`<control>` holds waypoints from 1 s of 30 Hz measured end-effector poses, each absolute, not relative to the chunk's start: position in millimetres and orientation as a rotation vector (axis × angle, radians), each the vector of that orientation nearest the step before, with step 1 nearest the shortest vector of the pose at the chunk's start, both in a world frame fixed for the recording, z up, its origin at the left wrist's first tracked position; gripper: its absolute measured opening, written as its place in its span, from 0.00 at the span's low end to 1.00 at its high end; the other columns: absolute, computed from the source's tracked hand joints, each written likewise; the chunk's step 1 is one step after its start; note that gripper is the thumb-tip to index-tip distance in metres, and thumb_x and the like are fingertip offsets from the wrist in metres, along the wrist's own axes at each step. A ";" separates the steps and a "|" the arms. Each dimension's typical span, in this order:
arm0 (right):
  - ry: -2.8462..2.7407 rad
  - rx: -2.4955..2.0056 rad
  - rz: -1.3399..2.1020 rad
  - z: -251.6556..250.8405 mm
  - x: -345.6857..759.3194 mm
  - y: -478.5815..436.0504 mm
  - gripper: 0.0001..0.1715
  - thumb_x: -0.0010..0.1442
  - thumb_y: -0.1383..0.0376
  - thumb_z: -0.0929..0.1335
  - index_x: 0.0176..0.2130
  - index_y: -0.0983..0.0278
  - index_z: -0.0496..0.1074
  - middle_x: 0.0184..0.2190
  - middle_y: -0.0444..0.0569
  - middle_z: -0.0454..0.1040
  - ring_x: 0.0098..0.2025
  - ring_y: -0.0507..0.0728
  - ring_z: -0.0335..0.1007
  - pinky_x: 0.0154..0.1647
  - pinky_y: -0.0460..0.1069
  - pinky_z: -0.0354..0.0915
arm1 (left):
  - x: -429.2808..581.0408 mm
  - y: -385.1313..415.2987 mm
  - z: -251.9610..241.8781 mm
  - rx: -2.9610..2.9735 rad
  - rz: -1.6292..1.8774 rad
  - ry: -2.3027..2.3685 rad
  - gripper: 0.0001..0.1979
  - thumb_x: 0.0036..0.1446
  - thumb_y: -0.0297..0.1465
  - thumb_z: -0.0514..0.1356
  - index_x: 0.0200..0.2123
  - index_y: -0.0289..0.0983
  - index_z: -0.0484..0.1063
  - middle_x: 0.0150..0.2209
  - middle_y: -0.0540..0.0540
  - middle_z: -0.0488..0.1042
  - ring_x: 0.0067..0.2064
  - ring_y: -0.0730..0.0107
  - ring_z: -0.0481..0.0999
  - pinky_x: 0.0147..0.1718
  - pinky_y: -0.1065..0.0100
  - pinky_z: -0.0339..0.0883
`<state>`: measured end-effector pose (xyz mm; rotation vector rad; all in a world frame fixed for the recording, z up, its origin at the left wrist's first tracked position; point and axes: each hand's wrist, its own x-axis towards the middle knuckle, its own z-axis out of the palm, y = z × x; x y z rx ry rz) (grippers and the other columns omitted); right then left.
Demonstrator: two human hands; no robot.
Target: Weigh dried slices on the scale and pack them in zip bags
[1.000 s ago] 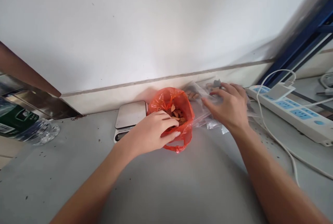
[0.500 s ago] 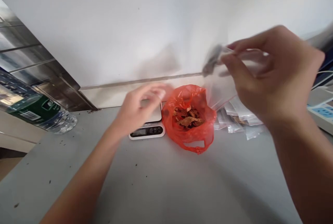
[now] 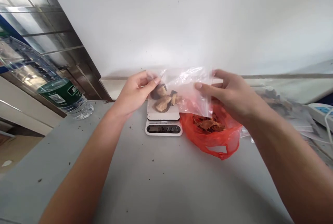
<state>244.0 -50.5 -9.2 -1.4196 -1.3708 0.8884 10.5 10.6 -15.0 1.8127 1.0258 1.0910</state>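
Between my hands a clear zip bag (image 3: 187,82) is stretched out sideways above a small white digital scale (image 3: 163,129). Several brown dried pieces (image 3: 163,103) lie in the bag's left end. My left hand (image 3: 136,92) pinches that end between thumb and fingers. At the other end, my right hand (image 3: 227,88) grips the bag's edge, thumb in front. Right beside the scale stands an open red plastic bag (image 3: 210,144) with reddish-brown dried pieces (image 3: 209,125) in it, partly behind the clear bag and my right hand.
A large water bottle with a green label (image 3: 61,92) leans at the left. More clear bags (image 3: 291,113), some with dark contents, lie at the right near a white power strip (image 3: 321,109). Small dark crumbs dot the grey table (image 3: 145,186); a white wall rises behind.
The clear bag has come down and left from the upper right to over the scale. My left hand, earlier without it, now holds its left end. The view has shifted.
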 end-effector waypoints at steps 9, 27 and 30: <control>-1.549 -1.396 1.387 -8.9 255.4 -43.9 0.34 0.32 0.41 0.85 0.21 0.61 0.73 0.20 0.43 0.69 0.23 0.51 0.63 0.23 0.49 0.61 | 9.5 17.0 -29.4 1.883 1.125 1.399 0.12 0.60 0.29 0.66 0.46 0.41 0.71 0.39 0.49 0.81 0.41 0.64 0.82 0.42 0.62 0.75; -1.651 -1.239 1.336 -27.1 248.1 -39.4 0.28 0.44 0.52 0.81 0.16 0.60 0.64 0.18 0.38 0.60 0.23 0.48 0.53 0.25 0.49 0.47 | 42.6 -11.7 -33.1 2.152 0.596 0.870 0.14 0.60 0.41 0.66 0.28 0.37 0.78 0.27 0.49 0.80 0.27 0.71 0.72 0.27 0.68 0.63; -1.584 -1.221 1.376 -30.3 244.5 -37.7 0.28 0.42 0.50 0.83 0.18 0.61 0.67 0.18 0.38 0.64 0.22 0.47 0.52 0.24 0.49 0.45 | 40.5 -13.9 -27.4 2.141 0.549 0.890 0.14 0.62 0.37 0.63 0.27 0.37 0.79 0.26 0.48 0.80 0.27 0.70 0.73 0.27 0.69 0.63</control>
